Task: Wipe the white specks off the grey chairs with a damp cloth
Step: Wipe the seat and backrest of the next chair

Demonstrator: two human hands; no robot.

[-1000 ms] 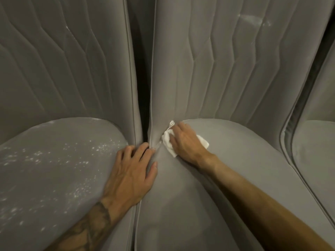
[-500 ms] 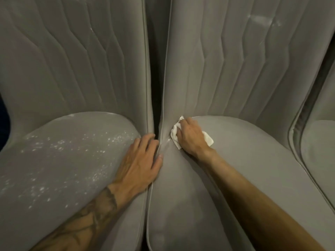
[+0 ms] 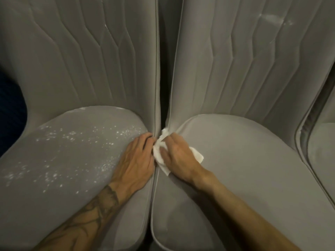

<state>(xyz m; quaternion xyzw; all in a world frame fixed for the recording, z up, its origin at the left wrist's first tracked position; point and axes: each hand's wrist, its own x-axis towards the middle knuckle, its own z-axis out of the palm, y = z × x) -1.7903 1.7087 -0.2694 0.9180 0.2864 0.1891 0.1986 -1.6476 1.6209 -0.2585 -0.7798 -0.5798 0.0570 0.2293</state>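
Grey quilted chairs (image 3: 235,73) stand side by side with a narrow gap between them. White specks (image 3: 72,140) cover the left seat (image 3: 54,196). The left hand (image 3: 136,160) lies on that seat's inner edge, fingers relaxed, grasping nothing. The right hand (image 3: 179,158) clasps the white cloth (image 3: 158,154) and presses it against the right seat (image 3: 253,178) at the gap.

The scene is viewed through one wide-angle camera worn on the head, pointed forward and steeply down from close range. The gap between the left chair (image 3: 63,169) and the right chair (image 3: 253,169) is centred. Backrests are splayed outward at the far edge, and a third chair (image 3: 322,156) is cropped at the right.
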